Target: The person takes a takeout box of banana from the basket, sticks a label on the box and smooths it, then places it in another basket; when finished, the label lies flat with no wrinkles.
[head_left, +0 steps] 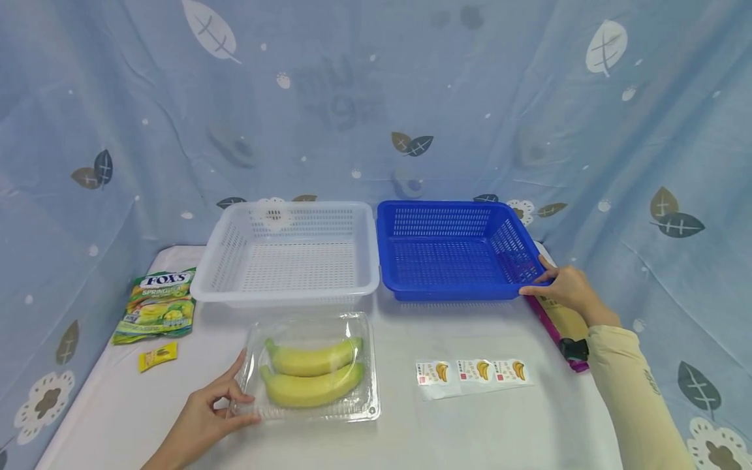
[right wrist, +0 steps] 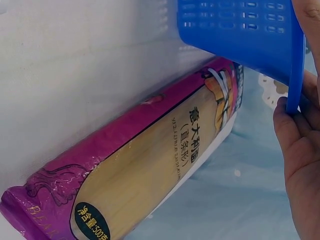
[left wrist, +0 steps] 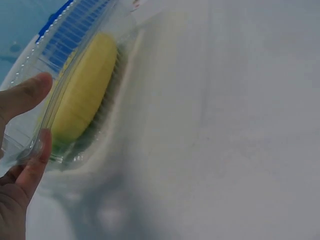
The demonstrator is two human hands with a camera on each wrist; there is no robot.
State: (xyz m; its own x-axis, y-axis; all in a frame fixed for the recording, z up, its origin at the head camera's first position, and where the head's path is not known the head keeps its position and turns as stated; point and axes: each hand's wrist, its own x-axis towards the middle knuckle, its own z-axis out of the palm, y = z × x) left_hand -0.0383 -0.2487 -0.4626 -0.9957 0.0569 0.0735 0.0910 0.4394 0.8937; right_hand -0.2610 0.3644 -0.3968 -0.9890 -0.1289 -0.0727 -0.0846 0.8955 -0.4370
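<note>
Two bananas (head_left: 314, 372) lie inside a clear plastic clamshell box (head_left: 371, 365) with its lid down. My left hand (head_left: 214, 405) pinches the left edge of that box, thumb on one side and fingers on the other; the left wrist view shows the grip on the rim and one banana (left wrist: 87, 90) through the plastic. At the right, my right hand (head_left: 566, 290) grips the front right corner of the blue basket (head_left: 452, 290) by its rim. Fingers curl under the rim in the right wrist view. Inside the blue basket only its perforated floor shows.
A white basket (head_left: 288, 297) stands left of the blue one. Banana stickers (head_left: 472, 372) lie on the table at centre right. A purple spaghetti pack (right wrist: 145, 145) lies beside the blue basket, under my right arm. At left are a green FOX'S candy bag (head_left: 158, 307) and a small yellow packet (head_left: 157, 356).
</note>
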